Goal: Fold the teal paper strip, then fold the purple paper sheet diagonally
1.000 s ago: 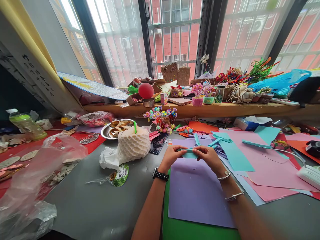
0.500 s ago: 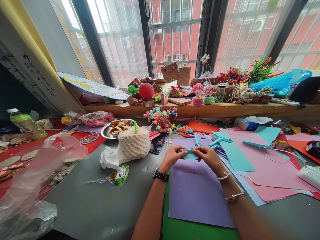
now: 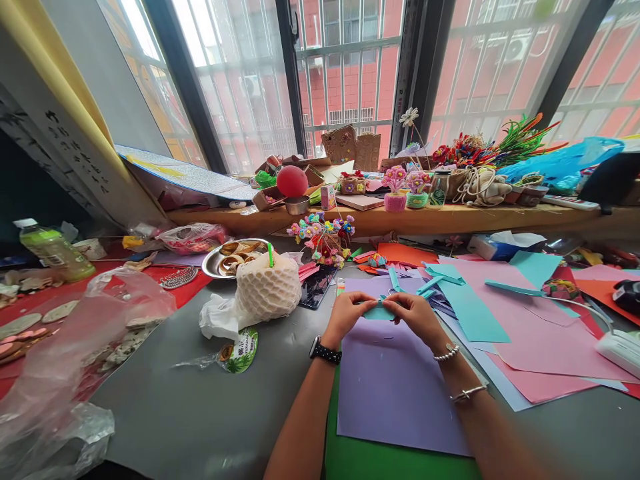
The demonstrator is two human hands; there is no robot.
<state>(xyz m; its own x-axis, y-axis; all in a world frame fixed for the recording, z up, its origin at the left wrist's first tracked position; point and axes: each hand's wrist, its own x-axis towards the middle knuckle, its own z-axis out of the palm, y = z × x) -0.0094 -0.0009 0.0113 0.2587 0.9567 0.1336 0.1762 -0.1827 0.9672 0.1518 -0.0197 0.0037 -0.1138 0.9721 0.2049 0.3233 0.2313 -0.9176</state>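
A small piece of folded teal paper [image 3: 379, 312] is pinched between both hands, above the far part of a purple paper sheet [image 3: 395, 387]. My left hand [image 3: 347, 316], with a watch at the wrist, grips its left side with thumb and forefinger. On its right side, my right hand [image 3: 415, 316] closes thumb and fingers on the paper; bracelets circle that wrist. Fingers cover part of the folds. Just beyond the hands lie folded teal paper strips [image 3: 395, 279]. Under the purple sheet shows a green board [image 3: 395, 460].
Left of the hands stand a coconut in foam netting [image 3: 270, 287], a metal dish [image 3: 213, 263] and a phone [image 3: 317, 290]. Pink paper sheets [image 3: 540, 313] and a white power strip [image 3: 620, 353] lie right. A bunch of craft flowers [image 3: 323, 237] stands behind, below the cluttered windowsill [image 3: 225, 217].
The fingers have drawn closer together on the teal paper, the left hand shifting slightly to the right. Both hands keep hold of it, and the things around stay put.
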